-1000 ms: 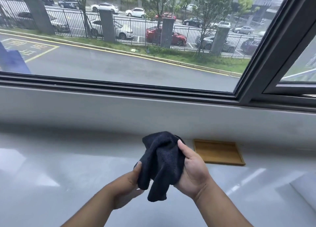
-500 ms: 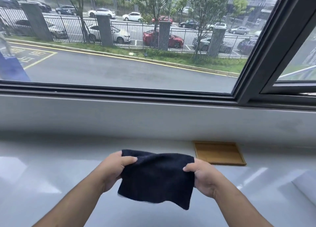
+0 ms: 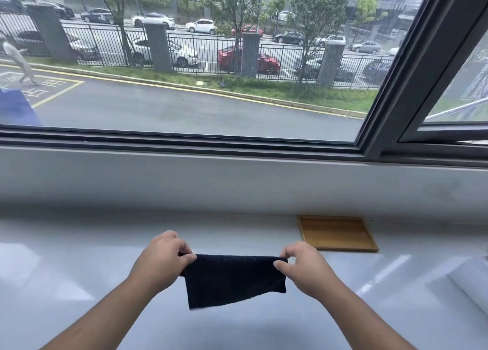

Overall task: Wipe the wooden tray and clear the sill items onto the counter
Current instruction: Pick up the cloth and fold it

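Observation:
A dark navy cloth [image 3: 235, 279] hangs folded between both hands above the glossy white counter [image 3: 79, 283]. My left hand [image 3: 161, 260] pinches its upper left corner and my right hand [image 3: 306, 266] pinches the upper right corner, so the top edge is stretched straight. A flat rectangular wooden tray [image 3: 336, 233] lies on the counter against the back wall, to the right of and beyond my right hand, with nothing on it.
A white wall ledge [image 3: 237, 180] runs below the dark window frame [image 3: 184, 141]. A slanted mullion [image 3: 396, 85] stands at the right beside a side window pane. A white object's edge [image 3: 472, 281] shows at the far right of the counter.
The cloth went from bunched between my hands to spread out, then folded shorter with its top edge pulled taut. Both hands have moved apart.

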Available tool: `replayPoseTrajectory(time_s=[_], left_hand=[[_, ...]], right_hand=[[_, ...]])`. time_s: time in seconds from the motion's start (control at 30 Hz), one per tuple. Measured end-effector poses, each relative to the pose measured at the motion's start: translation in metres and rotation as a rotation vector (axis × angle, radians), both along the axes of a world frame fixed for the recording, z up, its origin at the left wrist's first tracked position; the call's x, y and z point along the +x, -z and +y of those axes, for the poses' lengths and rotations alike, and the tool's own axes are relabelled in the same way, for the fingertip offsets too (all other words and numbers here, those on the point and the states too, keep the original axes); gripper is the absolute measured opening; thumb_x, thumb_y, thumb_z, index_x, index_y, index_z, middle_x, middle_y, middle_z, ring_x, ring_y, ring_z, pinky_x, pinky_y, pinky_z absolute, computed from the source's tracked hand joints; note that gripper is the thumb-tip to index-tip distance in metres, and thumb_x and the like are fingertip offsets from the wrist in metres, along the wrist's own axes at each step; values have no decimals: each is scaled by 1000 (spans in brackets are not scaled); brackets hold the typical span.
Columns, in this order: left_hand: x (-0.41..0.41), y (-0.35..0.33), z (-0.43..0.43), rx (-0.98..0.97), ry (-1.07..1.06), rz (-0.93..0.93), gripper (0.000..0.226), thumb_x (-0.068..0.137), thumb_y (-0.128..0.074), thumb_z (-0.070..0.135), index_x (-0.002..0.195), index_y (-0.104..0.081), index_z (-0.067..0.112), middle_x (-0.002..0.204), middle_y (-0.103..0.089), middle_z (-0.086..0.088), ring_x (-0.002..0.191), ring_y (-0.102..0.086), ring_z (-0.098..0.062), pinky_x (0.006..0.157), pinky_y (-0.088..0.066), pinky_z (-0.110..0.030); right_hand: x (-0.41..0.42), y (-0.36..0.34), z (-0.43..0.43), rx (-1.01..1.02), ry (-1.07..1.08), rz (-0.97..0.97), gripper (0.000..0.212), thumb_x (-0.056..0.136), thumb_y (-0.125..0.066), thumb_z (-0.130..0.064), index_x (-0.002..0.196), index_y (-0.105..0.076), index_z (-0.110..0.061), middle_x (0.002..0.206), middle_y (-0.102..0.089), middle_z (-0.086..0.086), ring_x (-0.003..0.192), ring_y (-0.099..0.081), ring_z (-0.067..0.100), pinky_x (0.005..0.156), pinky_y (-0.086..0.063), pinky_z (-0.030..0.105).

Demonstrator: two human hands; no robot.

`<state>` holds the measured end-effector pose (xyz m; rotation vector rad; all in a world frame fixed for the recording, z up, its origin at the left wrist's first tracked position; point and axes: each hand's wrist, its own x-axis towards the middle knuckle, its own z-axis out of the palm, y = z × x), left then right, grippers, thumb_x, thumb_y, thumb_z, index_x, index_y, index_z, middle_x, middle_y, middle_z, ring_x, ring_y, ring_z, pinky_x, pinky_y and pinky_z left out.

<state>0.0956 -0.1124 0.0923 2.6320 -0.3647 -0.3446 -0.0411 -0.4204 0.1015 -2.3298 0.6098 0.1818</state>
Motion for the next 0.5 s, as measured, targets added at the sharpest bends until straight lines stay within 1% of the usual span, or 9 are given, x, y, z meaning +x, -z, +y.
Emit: replayPoseTrajectory(time_s=[0.07,0.1,0.13,0.17,0.2,0.27,0.37,0.43,0.5], left_hand=[[-1,-3,-2,11,26,-17,21,95,-69,45,76,-68,37,106,-65,29,96,-59,3,79,-52,-33],[-2,-3,-2,5,14,10,20,95,-67,46,77,-65,37,95,-71,27,85,-62,3,74,-55,-34],[-3,-3,-3,-1,-2,31,20,95,-65,46,78,-62,37,81,-73,25,74,-64,1,65,-55,-33],[-5,-4,-4,-12,-16,45,19,94,-64,46,78,-61,36,74,-71,25,65,-64,-1,58,-52,-32],[-8,-4,-6,-35,-32,61,16,94,-64,44,80,-59,36,71,-70,24,60,-63,-3,53,-49,-30],[-14,-5,-14,-108,-81,107,8,93,-64,37,87,-58,36,70,-71,15,55,-64,-6,51,-48,-29],[-26,-5,-34,-316,-149,270,6,92,-67,25,95,-62,26,68,-69,1,52,-65,-14,53,-53,-32],[-38,-7,-48,-470,-165,414,9,94,-71,18,99,-64,15,67,-68,-1,50,-66,-13,51,-57,-33],[-49,-10,-60,-582,-164,510,10,95,-72,12,101,-65,10,62,-69,1,52,-69,-13,51,-57,-30]], right_hand=[[0,1,1,134,31,-11,26,88,-68,-42,65,-59,-34,70,-63,-15,54,-55,1,50,-40,22],[0,1,3,229,61,-19,27,90,-67,-39,64,-58,-34,62,-60,-15,51,-53,2,50,-43,24],[1,2,6,315,97,-29,26,91,-67,-36,67,-59,-32,61,-61,-13,54,-57,6,53,-51,31],[2,3,9,395,141,-42,23,94,-66,-32,72,-61,-28,64,-65,-6,58,-65,13,61,-58,42],[3,4,14,479,184,-50,19,96,-65,-28,80,-62,-19,70,-70,3,63,-71,22,65,-63,47],[3,5,27,615,244,-49,18,100,-61,-23,87,-57,-11,80,-74,13,66,-75,29,59,-63,42],[5,7,50,689,226,-26,16,102,-58,-22,92,-56,-11,80,-75,13,65,-74,27,56,-58,35],[7,9,66,733,161,-12,13,101,-58,-21,96,-59,-9,83,-77,13,69,-75,29,58,-58,37],[8,9,78,791,99,-28,14,97,-61,-21,101,-60,-8,94,-78,17,81,-77,34,69,-61,43]])
